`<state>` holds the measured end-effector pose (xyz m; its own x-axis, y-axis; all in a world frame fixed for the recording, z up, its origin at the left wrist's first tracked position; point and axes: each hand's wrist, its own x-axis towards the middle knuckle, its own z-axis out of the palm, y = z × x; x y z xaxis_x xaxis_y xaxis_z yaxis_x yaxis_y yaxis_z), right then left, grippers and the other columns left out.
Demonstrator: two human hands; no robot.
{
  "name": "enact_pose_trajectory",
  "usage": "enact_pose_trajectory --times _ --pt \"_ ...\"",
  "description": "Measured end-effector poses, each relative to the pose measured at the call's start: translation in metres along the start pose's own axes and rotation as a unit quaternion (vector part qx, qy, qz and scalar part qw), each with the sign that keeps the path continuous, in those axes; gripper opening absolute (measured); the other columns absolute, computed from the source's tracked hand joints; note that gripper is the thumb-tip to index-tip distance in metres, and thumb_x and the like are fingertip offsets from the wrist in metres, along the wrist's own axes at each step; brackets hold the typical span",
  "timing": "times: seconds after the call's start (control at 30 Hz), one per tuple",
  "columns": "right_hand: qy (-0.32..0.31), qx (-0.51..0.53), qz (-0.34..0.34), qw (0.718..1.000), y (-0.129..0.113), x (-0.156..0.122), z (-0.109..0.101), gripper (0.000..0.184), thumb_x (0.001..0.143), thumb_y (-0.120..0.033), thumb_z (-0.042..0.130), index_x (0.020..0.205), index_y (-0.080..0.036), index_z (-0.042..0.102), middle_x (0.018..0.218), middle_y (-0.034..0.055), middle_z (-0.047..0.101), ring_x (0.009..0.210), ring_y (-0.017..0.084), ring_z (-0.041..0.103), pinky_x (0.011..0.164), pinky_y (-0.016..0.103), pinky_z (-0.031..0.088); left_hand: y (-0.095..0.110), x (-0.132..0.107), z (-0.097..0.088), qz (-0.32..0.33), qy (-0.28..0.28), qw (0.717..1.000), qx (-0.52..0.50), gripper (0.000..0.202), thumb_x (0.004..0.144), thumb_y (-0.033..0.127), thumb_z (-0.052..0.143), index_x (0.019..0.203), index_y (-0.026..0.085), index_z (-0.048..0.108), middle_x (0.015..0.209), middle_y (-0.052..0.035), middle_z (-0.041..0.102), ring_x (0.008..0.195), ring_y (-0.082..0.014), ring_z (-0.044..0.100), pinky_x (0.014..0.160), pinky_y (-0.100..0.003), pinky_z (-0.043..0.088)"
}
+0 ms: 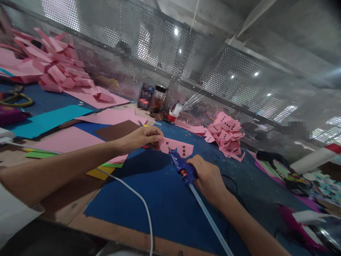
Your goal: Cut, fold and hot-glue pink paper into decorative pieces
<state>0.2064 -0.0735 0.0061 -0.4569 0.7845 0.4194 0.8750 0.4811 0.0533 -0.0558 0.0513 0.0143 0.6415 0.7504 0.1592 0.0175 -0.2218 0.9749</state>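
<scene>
My left hand (147, 137) is closed on one end of a pink paper piece (177, 147) that carries small dark square marks. Scissors (140, 123) seem to show by the same hand, though most of them is hidden. Wrapped round the handle of a blue hot glue gun (179, 164) is my right hand (206, 174). The gun's nozzle points up at the paper, close to its marked face; whether they touch I cannot tell. A long translucent glue stick (209, 217) sticks out of the gun's back end.
A pile of marked pink pieces (225, 135) lies at the right, folded pink paper (62, 67) at the far left. A red and white cup (173, 115) with thin sticks stands near the mesh wall (170, 53). A white cable (141, 195) crosses the blue mat (128, 209).
</scene>
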Motion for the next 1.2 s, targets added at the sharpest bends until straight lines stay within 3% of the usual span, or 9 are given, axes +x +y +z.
enact_pose_trajectory --times 1.2 --pt "-0.006 0.009 0.006 1.0 0.0002 -0.0003 0.0041 0.011 0.089 -0.019 0.056 0.1 -0.019 0.055 0.095 0.0043 0.062 0.077 0.017 0.06 0.065 0.027 0.037 0.0024 -0.0013 0.0007 0.004 -0.007 1.0 -0.003 0.022 0.086 0.037 0.063 0.089 0.015 0.06 0.081 -0.0032 0.069 0.072 -0.0119 0.063 0.07 -0.024 0.051"
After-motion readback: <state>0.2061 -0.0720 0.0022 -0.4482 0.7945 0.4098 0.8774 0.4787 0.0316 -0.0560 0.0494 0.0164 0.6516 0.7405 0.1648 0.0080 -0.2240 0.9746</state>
